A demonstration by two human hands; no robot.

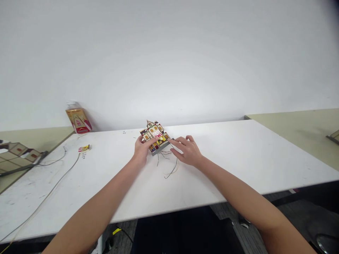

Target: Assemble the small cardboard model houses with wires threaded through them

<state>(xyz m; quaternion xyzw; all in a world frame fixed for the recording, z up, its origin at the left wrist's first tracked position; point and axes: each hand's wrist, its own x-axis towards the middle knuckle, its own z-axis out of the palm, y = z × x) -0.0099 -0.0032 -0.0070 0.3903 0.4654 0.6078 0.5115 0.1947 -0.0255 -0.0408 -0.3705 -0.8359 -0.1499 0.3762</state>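
Observation:
A small model house [155, 134] with a patterned front, a striped awning and a grey base strip is tilted above the white table. My left hand [142, 148] grips its left side, thumb across the front. At the right end of the base, my right hand [186, 150] has its fingers spread, with the index fingertip at the house's edge. Whether that fingertip touches the house or a wire is too small to tell. Several thin dark and pale wires [176, 165] hang from under the base.
A gold and red package [78, 120] leans at the wall, back left. A small yellow and red piece [84, 148] with a long cable [57, 185] lies on the white table [238, 155]. Another model building [19, 155] stands far left; part of one shows at the right edge.

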